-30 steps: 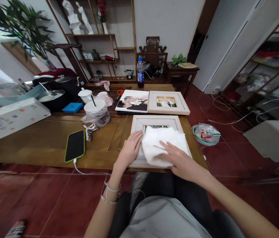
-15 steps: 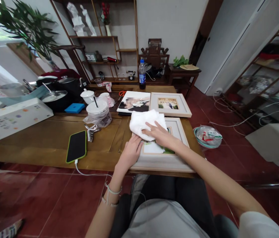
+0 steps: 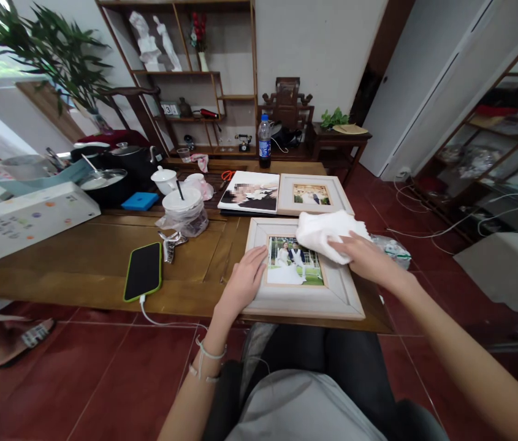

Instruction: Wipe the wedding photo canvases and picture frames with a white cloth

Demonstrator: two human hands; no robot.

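A picture frame [image 3: 304, 302] with a pale border and a wedding photo lies flat near the table's front edge. My left hand [image 3: 241, 282] rests flat on its left side, fingers stretched together over the border. My right hand [image 3: 369, 257] grips a folded white towel [image 3: 330, 229] over the frame's upper right corner; part of the fingers is hidden by it. Behind it lie a second framed photo [image 3: 339, 195] and a white-edged photo album or print [image 3: 265, 195].
A bottle with a blue cap [image 3: 264, 144] stands at the back. To the left are a bagged plastic cup [image 3: 185, 208], a charging phone [image 3: 143, 272], a blue box [image 3: 140, 201], pots [image 3: 125, 162] and a long white box [image 3: 33, 223]. Someone's foot [image 3: 24, 343] shows lower left.
My right hand has moved right with the towel, from the frame's upper left to its upper right corner, uncovering the photo. My left hand has stayed put. A foot at lower left has shifted.
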